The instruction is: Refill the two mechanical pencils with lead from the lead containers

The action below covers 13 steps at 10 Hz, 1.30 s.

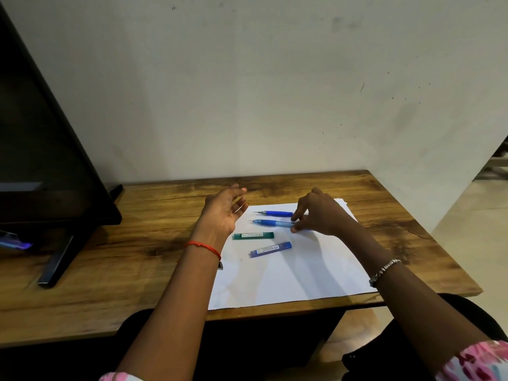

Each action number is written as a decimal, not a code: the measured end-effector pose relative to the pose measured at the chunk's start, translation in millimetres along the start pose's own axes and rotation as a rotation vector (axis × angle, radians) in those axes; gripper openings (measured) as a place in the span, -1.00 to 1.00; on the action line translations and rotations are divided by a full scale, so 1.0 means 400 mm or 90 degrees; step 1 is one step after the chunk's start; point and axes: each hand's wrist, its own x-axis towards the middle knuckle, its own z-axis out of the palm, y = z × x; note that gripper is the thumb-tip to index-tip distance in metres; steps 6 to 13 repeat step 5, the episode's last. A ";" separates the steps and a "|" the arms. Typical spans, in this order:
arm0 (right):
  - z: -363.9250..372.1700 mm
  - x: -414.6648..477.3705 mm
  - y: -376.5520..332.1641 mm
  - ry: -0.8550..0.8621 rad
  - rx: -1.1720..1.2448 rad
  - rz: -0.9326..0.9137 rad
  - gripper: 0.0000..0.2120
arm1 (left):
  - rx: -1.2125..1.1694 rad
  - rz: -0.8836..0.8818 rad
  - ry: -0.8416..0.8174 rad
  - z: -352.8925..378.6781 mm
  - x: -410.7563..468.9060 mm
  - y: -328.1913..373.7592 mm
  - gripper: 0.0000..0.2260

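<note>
I judge this the opening step: taking up the first pencil. My right hand [316,213] sets thumb and forefinger either side of the rear end of the nearer pencil [270,223], which lies on the paper [288,276]; I cannot tell whether that grip has closed. My left hand [225,207] hovers, grip wide. Next comes a clean lift without nudging the far pencil [275,213] just beside it. The green lead container [253,235] and blue lead container [270,249] lie nearer me
</note>
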 end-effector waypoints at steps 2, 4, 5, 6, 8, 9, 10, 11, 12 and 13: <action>0.000 0.004 0.009 0.023 0.031 -0.019 -0.67 | 0.024 0.009 -0.003 -0.001 -0.004 0.003 -0.77; -0.003 0.003 0.013 0.053 0.061 -0.040 -0.76 | 0.087 0.038 -0.004 0.001 -0.015 -0.013 -0.84; -0.003 0.000 0.008 0.086 0.111 -0.033 -0.78 | 0.132 0.070 0.017 0.001 -0.023 -0.024 -0.84; -0.003 0.000 0.008 0.086 0.111 -0.033 -0.78 | 0.132 0.070 0.017 0.001 -0.023 -0.024 -0.84; -0.003 0.000 0.008 0.086 0.111 -0.033 -0.78 | 0.132 0.070 0.017 0.001 -0.023 -0.024 -0.84; -0.003 0.000 0.008 0.086 0.111 -0.033 -0.78 | 0.132 0.070 0.017 0.001 -0.023 -0.024 -0.84; -0.003 0.000 0.008 0.086 0.111 -0.033 -0.78 | 0.132 0.070 0.017 0.001 -0.023 -0.024 -0.84; -0.003 0.000 0.008 0.086 0.111 -0.033 -0.78 | 0.132 0.070 0.017 0.001 -0.023 -0.024 -0.84; -0.003 0.000 0.008 0.086 0.111 -0.033 -0.78 | 0.132 0.070 0.017 0.001 -0.023 -0.024 -0.84; -0.003 0.000 0.008 0.086 0.111 -0.033 -0.78 | 0.132 0.070 0.017 0.001 -0.023 -0.024 -0.84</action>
